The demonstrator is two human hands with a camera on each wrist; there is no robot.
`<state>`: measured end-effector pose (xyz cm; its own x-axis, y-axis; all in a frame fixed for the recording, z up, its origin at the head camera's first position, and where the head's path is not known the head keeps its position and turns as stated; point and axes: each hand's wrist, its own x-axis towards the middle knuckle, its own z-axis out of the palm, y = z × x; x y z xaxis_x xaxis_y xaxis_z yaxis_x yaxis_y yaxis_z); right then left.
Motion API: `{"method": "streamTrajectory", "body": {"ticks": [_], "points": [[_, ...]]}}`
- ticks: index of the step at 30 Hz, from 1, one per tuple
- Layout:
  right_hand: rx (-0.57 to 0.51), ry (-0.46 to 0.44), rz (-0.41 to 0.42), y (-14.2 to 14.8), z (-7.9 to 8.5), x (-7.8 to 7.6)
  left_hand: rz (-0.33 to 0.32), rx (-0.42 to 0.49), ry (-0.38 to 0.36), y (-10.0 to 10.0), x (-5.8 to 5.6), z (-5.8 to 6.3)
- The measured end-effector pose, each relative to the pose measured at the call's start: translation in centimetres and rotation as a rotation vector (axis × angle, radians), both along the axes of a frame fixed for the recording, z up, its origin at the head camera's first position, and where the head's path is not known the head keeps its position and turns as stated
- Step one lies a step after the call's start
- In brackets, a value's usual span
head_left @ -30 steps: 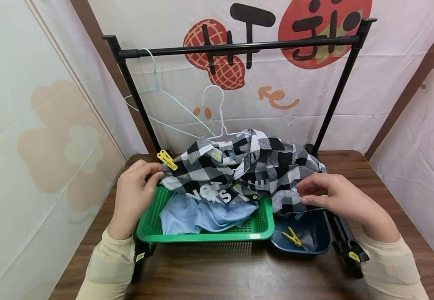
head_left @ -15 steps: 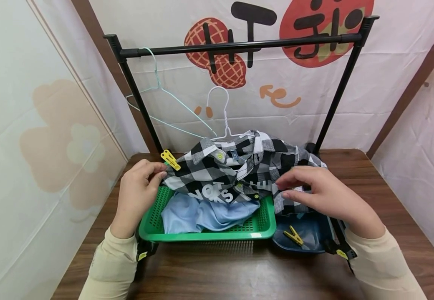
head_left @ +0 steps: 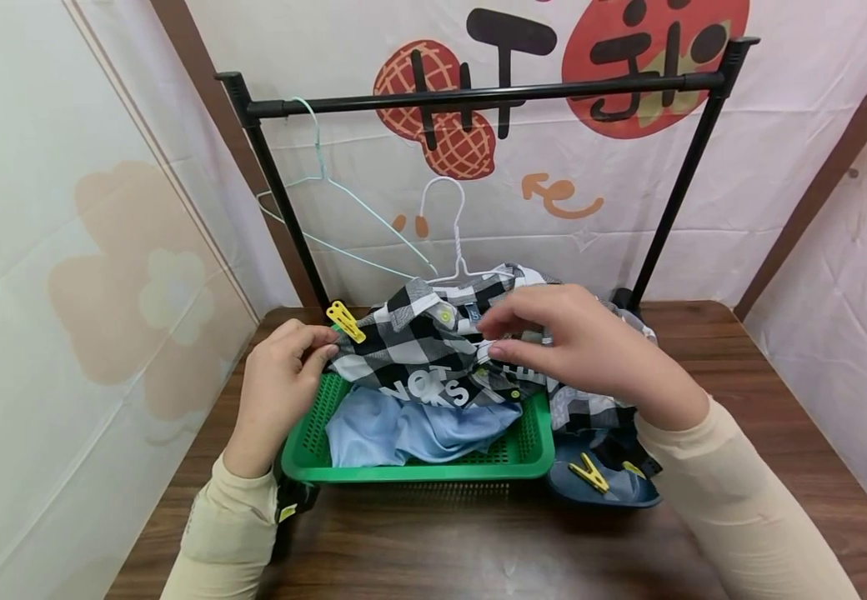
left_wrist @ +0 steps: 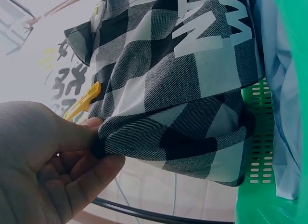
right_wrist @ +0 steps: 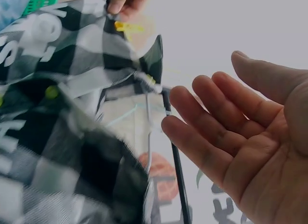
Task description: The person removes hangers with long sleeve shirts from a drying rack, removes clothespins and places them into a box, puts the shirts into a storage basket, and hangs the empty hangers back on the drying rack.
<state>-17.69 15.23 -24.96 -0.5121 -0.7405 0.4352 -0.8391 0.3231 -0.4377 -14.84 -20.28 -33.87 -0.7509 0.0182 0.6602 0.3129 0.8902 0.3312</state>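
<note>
A black-and-white checked shirt (head_left: 411, 350) with white lettering is draped on a white hanger (head_left: 458, 237), above the green basket. At its left shoulder edge my left hand (head_left: 280, 379) pinches the cloth between thumb and fingers, plainly seen in the left wrist view (left_wrist: 62, 161). A yellow clothespin (head_left: 346, 322) is clipped on the shirt just beside those fingertips. My right hand (head_left: 576, 342) passes over the shirt's right half near the collar, fingers loosely bent. Nothing lies between its fingers in the right wrist view (right_wrist: 240, 137). Part of the shirt is hidden behind it.
A green basket (head_left: 418, 473) holds a light blue cloth (head_left: 403, 429). To its right, a dark blue bin (head_left: 606, 498) contains a yellow clothespin (head_left: 589, 475). A black rack (head_left: 508, 93) stands behind, with a pale green hanger (head_left: 318, 158) on its bar.
My right hand has moved left, from the shirt's right sleeve to near the collar. My left hand keeps its pinch on the shirt's left edge.
</note>
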Motion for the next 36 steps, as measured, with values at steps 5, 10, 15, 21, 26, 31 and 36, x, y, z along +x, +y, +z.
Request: {"method": "streamTrajectory", "body": {"ticks": [5, 10, 15, 21, 26, 31, 36], "points": [[-0.047, 0.053, 0.057, -2.6, 1.4, -0.2, 0.000, 0.002, -0.004, 0.2, 0.1, -0.1], [-0.078, 0.081, 0.083, -5.1, 2.3, -0.5, -0.005, -0.003, -0.013, 0.3, 0.0, -0.3], [-0.001, 0.101, 0.049, -7.5, 2.8, -1.1, -0.013, -0.008, -0.007, 0.4, -0.1, -0.5], [0.031, 0.089, -0.045, -9.8, 4.1, -2.2, -0.026, -0.009, -0.003, 0.4, -0.2, -0.5], [0.079, 0.016, -0.063, -12.0, 4.5, -2.8, -0.018, -0.022, -0.008, 0.3, -0.3, -0.4], [0.185, -0.070, -0.075, -14.4, 4.2, -3.5, -0.021, -0.033, -0.005, 0.2, -0.1, -0.5], [0.291, -0.088, -0.124, -16.2, 3.5, -4.2, -0.025, -0.041, 0.004, 0.3, 0.0, -0.4]]}}
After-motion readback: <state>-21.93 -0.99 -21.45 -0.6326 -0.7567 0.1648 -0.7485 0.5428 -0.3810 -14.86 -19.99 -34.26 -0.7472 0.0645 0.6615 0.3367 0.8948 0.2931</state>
